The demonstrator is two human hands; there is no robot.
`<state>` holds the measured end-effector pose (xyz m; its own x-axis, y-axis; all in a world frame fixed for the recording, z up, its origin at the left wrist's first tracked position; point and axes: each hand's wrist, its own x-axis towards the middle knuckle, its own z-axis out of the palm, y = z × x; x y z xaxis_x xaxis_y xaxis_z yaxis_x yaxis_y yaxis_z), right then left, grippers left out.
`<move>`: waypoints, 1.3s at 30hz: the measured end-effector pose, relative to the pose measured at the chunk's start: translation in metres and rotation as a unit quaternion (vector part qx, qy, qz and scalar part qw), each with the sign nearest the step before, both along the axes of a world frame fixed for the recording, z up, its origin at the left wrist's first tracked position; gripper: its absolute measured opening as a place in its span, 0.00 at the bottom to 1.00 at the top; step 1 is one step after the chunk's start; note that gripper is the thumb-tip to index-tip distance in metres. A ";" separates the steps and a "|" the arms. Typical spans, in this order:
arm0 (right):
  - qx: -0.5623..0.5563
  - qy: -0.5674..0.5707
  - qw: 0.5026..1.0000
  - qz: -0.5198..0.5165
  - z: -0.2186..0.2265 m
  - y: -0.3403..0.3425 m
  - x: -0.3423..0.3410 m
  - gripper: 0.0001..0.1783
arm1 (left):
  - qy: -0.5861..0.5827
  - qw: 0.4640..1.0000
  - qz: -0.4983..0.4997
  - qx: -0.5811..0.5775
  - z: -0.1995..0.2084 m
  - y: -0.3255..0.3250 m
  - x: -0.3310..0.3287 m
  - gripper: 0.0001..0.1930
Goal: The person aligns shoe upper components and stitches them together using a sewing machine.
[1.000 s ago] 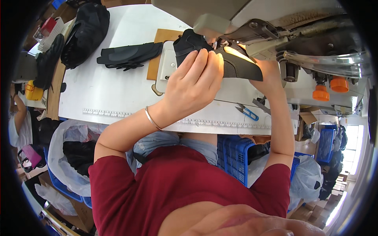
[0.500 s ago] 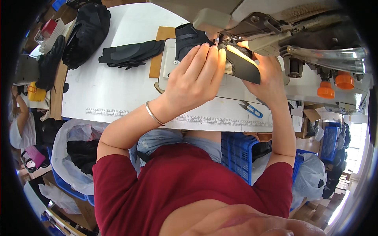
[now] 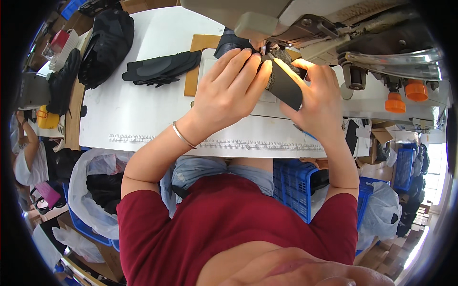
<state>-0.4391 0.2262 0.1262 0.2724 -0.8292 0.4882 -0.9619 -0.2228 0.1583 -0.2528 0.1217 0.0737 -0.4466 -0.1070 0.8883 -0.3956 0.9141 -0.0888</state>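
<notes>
Left hand: we lay it flat over the dark shoe piece, fingers stretched and close together, fingertips pressing the material just in front of the needle area.
Right hand: we pinch the near end of the same piece, thumb on top and fingers curled beneath, lifting that end slightly off the table.
Shoe piece: it lies on the sewing machine's bed, its far end tucked under the machine head, lit by the lamp there.
Needle: we cannot see it; our fingers and the head hide it.
Table: white, with a printed ruler along its near edge.
Spare pieces: a flat black stack to the left, well apart from our hands.
Good practice, in our judgement: we keep the material taut and flat between both hands, steer from the held end, and hold our fingertips beside the seam line, never on it.
</notes>
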 end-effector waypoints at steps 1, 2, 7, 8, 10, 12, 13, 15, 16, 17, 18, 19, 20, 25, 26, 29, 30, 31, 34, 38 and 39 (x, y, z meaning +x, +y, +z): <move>-0.004 0.003 1.000 -0.008 0.000 0.002 0.003 0.33 | -0.004 1.000 -0.007 0.004 0.000 -0.001 0.002 0.15; -0.009 0.007 1.000 -0.015 0.001 0.003 0.006 0.33 | -0.006 1.000 -0.012 0.008 0.001 -0.002 0.003 0.15; -0.022 -0.003 1.000 -0.008 -0.006 0.001 0.004 0.29 | 0.014 0.999 -0.042 0.005 0.002 -0.012 0.005 0.17; -0.036 -0.013 0.999 0.016 -0.008 -0.003 0.000 0.26 | 0.017 0.999 -0.045 0.001 0.003 -0.013 0.005 0.17; -0.012 -0.055 0.998 0.031 -0.008 -0.007 -0.006 0.25 | 0.004 0.999 -0.042 0.018 0.003 -0.008 0.007 0.17; 0.012 -0.096 0.994 0.043 -0.006 -0.007 -0.006 0.24 | -0.007 0.998 -0.042 0.034 0.003 -0.007 0.007 0.17; 0.059 -0.164 0.984 0.022 -0.005 -0.006 -0.004 0.24 | -0.008 0.999 -0.035 0.025 0.002 -0.007 0.007 0.17; 0.105 -0.232 0.967 0.000 -0.005 -0.005 -0.001 0.25 | -0.010 0.999 -0.029 0.014 0.001 -0.009 0.007 0.17; 0.108 -0.268 0.957 0.003 -0.008 -0.005 0.000 0.25 | -0.010 0.999 -0.030 0.005 0.001 -0.010 0.008 0.17; 0.111 -0.303 0.947 0.007 -0.010 -0.005 0.001 0.26 | -0.010 0.999 -0.031 -0.003 0.001 -0.012 0.009 0.17; 0.110 -0.304 0.946 0.007 -0.013 -0.005 0.003 0.26 | -0.011 0.999 -0.031 -0.004 0.001 -0.013 0.010 0.17; 0.090 -0.308 0.947 0.011 -0.016 -0.004 0.006 0.25 | -0.014 0.999 -0.036 -0.005 0.001 -0.015 0.011 0.17; 0.071 -0.311 0.948 0.016 -0.018 -0.004 0.008 0.25 | -0.017 0.999 -0.040 -0.006 0.002 -0.016 0.011 0.17; 0.021 -0.344 0.939 -0.004 -0.031 -0.002 0.026 0.25 | -0.022 0.998 -0.053 0.013 0.006 -0.017 0.013 0.17; 0.017 -0.358 0.933 -0.009 -0.033 -0.001 0.027 0.26 | -0.026 0.998 -0.059 0.019 0.005 -0.016 0.013 0.17; 0.010 -0.393 0.919 0.005 -0.039 0.001 0.030 0.28 | -0.001 0.998 -0.061 -0.005 0.008 -0.018 0.013 0.16; 0.011 -0.395 0.919 0.004 -0.041 0.005 0.031 0.28 | -0.002 0.998 -0.062 -0.004 0.009 -0.017 0.013 0.16; 0.048 -0.484 0.874 0.003 -0.042 0.010 0.030 0.28 | 0.031 0.994 -0.066 0.078 0.012 -0.015 0.011 0.15; 0.082 -0.595 0.799 0.028 -0.056 0.019 0.022 0.35 | 0.095 0.965 -0.088 0.226 0.016 -0.010 0.005 0.13; 0.009 -0.648 0.758 0.072 -0.073 0.026 0.032 0.38 | 0.084 0.984 -0.092 0.131 0.000 -0.014 0.004 0.13; 0.013 -0.652 0.755 0.074 -0.076 0.027 0.033 0.36 | 0.088 0.987 -0.099 0.096 -0.005 -0.015 0.004 0.13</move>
